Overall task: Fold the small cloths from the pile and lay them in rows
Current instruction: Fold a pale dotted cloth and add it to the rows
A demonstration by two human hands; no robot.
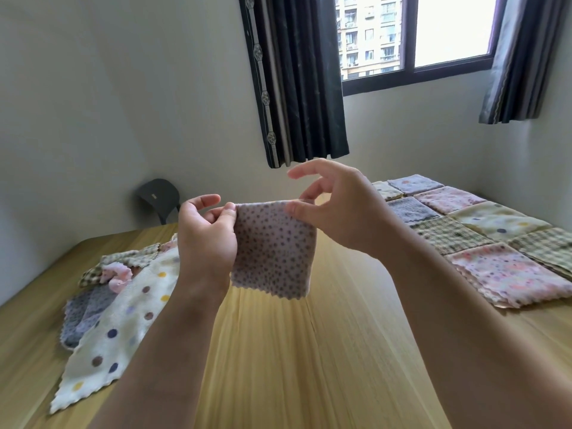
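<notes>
Pale wood worktop [294, 351] fills the lower frame. Behind it are a grey wall, a window [433, 32] at upper right and dark curtains [297, 78]. A dark chair [159, 198] stands at the far edge, left of centre.

At the centre of the frame a pink spotted cloth [274, 249] hangs in the air above the worktop, held by its upper edge. The left hand [207, 239] pinches its upper left corner between thumb and curled fingers. The right hand [337, 212] pinches the upper right corner with thumb and one finger, its other fingers lifted and spread.

At lower left lies the pile [93, 308] of loose cloths, with a cream cloth [123, 329] with coloured dots on top. At right, folded cloths [464, 230] lie side by side in rows on the worktop.
</notes>
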